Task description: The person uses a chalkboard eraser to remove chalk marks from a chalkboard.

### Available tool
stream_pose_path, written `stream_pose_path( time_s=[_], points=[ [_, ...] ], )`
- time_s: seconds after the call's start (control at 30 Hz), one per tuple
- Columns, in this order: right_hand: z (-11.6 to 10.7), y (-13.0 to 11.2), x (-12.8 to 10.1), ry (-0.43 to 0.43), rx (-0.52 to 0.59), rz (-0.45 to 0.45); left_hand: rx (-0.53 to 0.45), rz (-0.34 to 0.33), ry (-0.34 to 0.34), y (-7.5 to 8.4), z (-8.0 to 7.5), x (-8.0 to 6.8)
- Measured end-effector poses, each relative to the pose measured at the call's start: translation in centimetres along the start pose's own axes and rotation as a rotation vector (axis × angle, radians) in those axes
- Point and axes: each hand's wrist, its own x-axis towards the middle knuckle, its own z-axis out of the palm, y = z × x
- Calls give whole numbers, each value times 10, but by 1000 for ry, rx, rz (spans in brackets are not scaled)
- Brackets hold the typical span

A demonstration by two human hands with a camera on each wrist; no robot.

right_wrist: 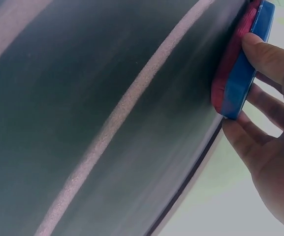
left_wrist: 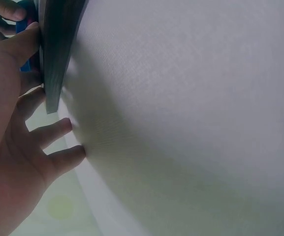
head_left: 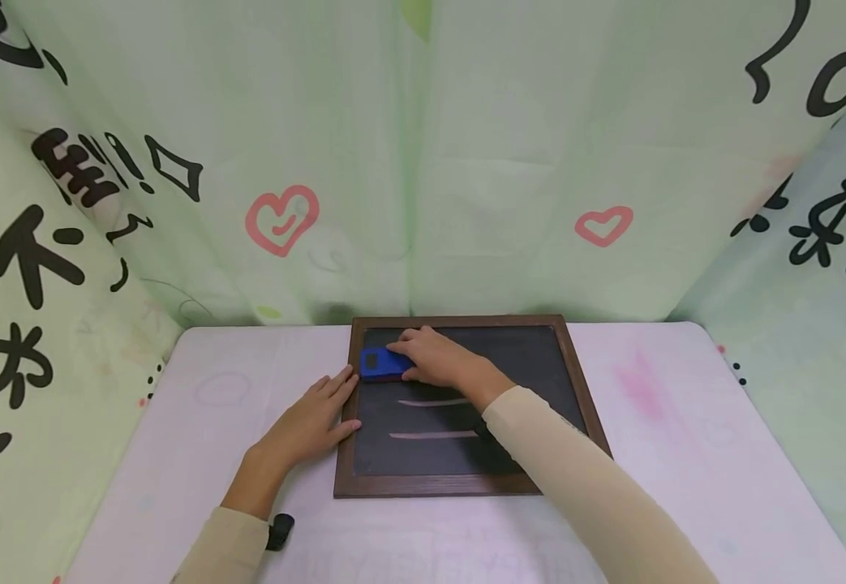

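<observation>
Gripping the blue red-felted eraser (head_left: 381,363) in my right hand (head_left: 433,357), I pressed it onto the wood-framed black chalkboard (head_left: 532,365); my left hand (head_left: 313,418) lay flat, fingers straight, against its frame.

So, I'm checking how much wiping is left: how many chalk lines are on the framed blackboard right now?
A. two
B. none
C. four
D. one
A: two pale horizontal chalk lines remain on the dark wooden-framed blackboard, below the blue eraser held by the right hand.
</observation>
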Motion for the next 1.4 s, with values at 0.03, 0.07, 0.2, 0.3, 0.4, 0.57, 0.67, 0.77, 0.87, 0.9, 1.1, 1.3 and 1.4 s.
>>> stream_pose_path(
  time_s=[0.03, 0.07, 0.2, 0.3, 0.4, 0.57, 0.67, 0.77, 0.87, 0.9, 1.1, 1.3, 1.4],
  points=[
    [0, 0, -1, -2, -1, -6, 1, -1, 0, 0, 0, 0],
    [0, 0, -2, -3, -1, -13, 1, -1, 1, 0, 0, 0],
    [1, 0, -7, -3, -6, -38, 5, -2, 2, -1, 1, 0],
    [2, 0, -11, -4, -15, -46, 10, -2, 1, -1, 2, 0],
    [2, 2, -16, 0, -6, -48, 11, -3, 1, -1, 2, 0],
    [4, 10, -25, 8, 17, -40, 9, 1, 7, -2, 3, 1],
    [5, 18, -32, 13, 18, -27, 11, 8, 12, -3, 4, 1],
    [7, 28, -39, 21, 18, -14, 13, 15, 16, -3, 5, 2],
    [8, 38, -47, 32, 12, 1, 12, 19, 20, -5, 6, 2],
    [8, 42, -49, 38, 8, 5, 11, 19, 20, -5, 6, 2],
    [9, 62, -67, 71, 7, 26, 5, 19, 19, -4, 3, 2],
    [11, 75, -89, 108, 30, 55, -1, 14, 13, -2, 2, 1],
    [14, 84, -101, 135, 38, 61, -1, 11, 11, -1, 2, 0]
  ],
)
